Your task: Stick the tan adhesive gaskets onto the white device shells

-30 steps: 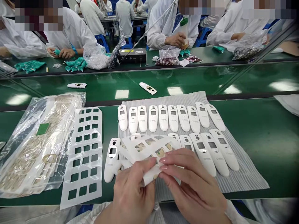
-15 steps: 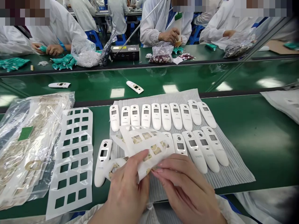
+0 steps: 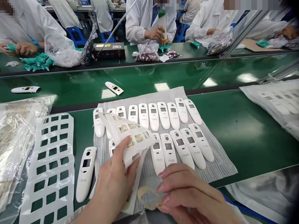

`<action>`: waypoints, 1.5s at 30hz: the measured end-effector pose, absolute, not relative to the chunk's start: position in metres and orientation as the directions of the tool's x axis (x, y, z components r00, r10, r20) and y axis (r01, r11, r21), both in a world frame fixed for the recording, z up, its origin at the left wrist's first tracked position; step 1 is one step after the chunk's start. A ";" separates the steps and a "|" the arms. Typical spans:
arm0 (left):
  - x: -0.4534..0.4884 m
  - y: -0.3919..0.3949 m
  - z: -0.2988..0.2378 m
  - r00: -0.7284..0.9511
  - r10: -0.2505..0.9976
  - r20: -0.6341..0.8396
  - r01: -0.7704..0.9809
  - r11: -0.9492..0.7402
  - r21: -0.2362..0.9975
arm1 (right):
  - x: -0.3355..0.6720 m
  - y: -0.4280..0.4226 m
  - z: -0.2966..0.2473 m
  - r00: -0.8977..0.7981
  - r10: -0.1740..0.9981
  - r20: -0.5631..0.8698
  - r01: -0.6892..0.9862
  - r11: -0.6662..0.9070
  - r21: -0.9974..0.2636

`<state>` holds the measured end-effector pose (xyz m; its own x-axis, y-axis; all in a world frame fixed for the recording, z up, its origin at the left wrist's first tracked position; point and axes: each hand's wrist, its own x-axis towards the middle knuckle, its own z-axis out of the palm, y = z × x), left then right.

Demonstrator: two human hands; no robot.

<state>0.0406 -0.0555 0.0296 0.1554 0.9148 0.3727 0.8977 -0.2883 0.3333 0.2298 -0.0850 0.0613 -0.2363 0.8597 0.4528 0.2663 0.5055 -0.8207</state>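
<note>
My left hand (image 3: 114,183) grip is clamped on the bent sticker sheet (image 3: 127,133), up over the white cases (image 3: 168,152). My right hand (image 3: 187,193) grip pinches a thin sticker (image 3: 148,197), low over the cloth (image 3: 219,168). I think I should hold only its edge, so it does not fold.

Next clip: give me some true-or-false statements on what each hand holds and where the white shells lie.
1. The left hand holds up a white sheet bearing yellowish patches. True.
2. The right hand is empty. False: its fingertips pinch a translucent yellowish film.
3. Every white shell lies on the grey cloth. False: a lone shell lies on the green table left of the cloth, and two more lie on the belt beyond.
4. White cut-out sheets with rectangular holes lie left of the lone shell. True.
</note>
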 end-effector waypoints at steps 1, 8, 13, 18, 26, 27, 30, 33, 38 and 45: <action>0.040 -0.054 0.029 0.158 0.909 0.385 0.905 -0.289 0.311 | 0.238 -0.081 0.061 -0.235 0.873 0.427 0.261 0.480 -0.837; 0.048 -0.048 0.020 0.193 0.840 0.507 0.939 -0.308 0.154 | 0.303 -0.018 0.029 -0.130 0.990 -0.057 0.390 -0.001 -0.921; 0.070 -0.048 0.010 0.225 0.851 0.474 0.916 -0.351 0.194 | 0.308 0.005 0.019 -0.176 0.945 -0.274 0.521 -0.147 -0.841; 0.084 -0.048 0.003 0.215 0.918 0.334 0.917 -0.307 0.256 | 0.289 0.016 0.016 -0.221 0.938 -0.267 0.573 -0.096 -0.814; 0.087 -0.048 -0.010 0.223 0.937 0.270 0.898 -0.306 0.318 | 0.277 0.029 0.005 -0.256 0.928 -0.271 0.629 -0.053 -0.776; 0.087 -0.048 -0.011 0.221 0.938 0.266 0.898 -0.302 0.319 | 0.277 0.029 0.004 -0.258 0.930 -0.262 0.622 -0.048 -0.782; 0.087 -0.047 -0.010 0.217 0.944 0.250 0.907 -0.289 0.305 | 0.275 0.029 0.002 -0.254 0.941 -0.223 0.616 -0.020 -0.787; 0.088 -0.047 -0.009 0.221 0.945 0.241 0.913 -0.287 0.291 | 0.273 0.028 0.001 -0.238 0.949 -0.206 0.645 -0.004 -0.764; 0.088 -0.048 -0.009 0.228 0.944 0.240 0.905 -0.296 0.306 | 0.270 0.025 0.000 -0.221 0.957 -0.188 0.672 0.009 -0.740; 0.088 -0.048 -0.010 0.242 0.941 0.237 0.894 -0.312 0.321 | 0.270 0.025 -0.002 -0.249 0.960 -0.130 0.676 0.076 -0.733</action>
